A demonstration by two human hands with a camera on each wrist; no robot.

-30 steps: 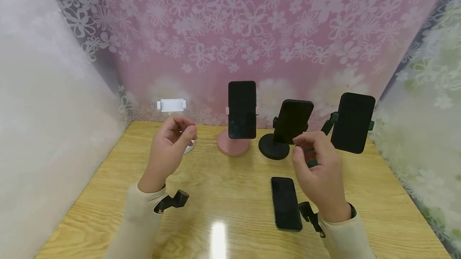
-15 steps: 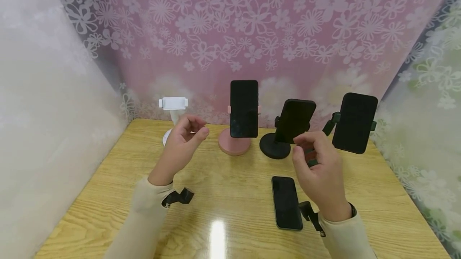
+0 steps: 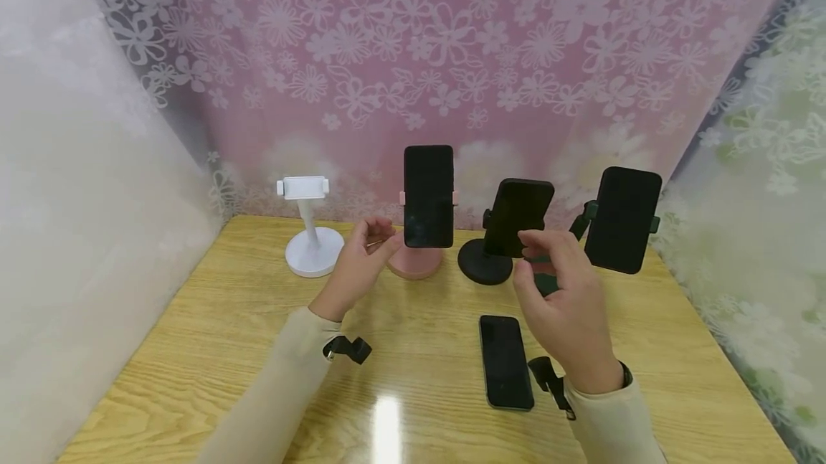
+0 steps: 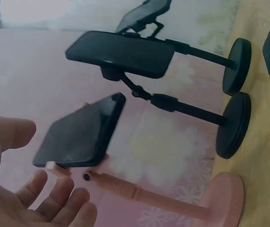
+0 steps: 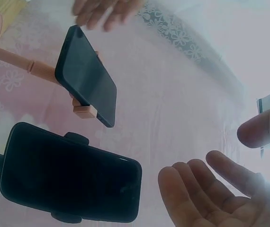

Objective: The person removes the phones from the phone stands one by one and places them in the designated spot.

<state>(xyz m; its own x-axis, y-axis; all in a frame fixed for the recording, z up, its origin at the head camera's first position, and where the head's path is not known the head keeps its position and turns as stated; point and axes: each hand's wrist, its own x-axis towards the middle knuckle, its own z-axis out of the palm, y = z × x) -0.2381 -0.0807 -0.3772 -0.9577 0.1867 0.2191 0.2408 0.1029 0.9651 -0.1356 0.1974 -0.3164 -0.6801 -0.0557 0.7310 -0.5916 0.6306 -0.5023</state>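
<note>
My left hand point(image 3: 359, 261) hovers just left of the smartphone point(image 3: 429, 196) clamped upright in the pink phone stand point(image 3: 413, 264). Its fingers are loosely bent and hold nothing; the left wrist view shows a gap between the thumb and that smartphone. My right hand point(image 3: 568, 299) hangs in front of the black phone stand point(image 3: 485, 263), whose clamp bears a tilted smartphone point(image 3: 520, 216). Nothing sits between the right fingers point(image 5: 173, 189). Another smartphone point(image 3: 506, 362) lies flat on the table, left of the right wrist.
A white phone stand point(image 3: 312, 249) with a bare clamp stands at the back left. At the right, a dark green phone stand point(image 3: 546, 283) holds a smartphone point(image 3: 622, 220). A flowered pink cloth point(image 3: 419, 55) hangs behind the wooden table point(image 3: 226, 335).
My left hand has moved right, from in front of the white phone stand to beside the pink one. The right hand has stayed nearly in place.
</note>
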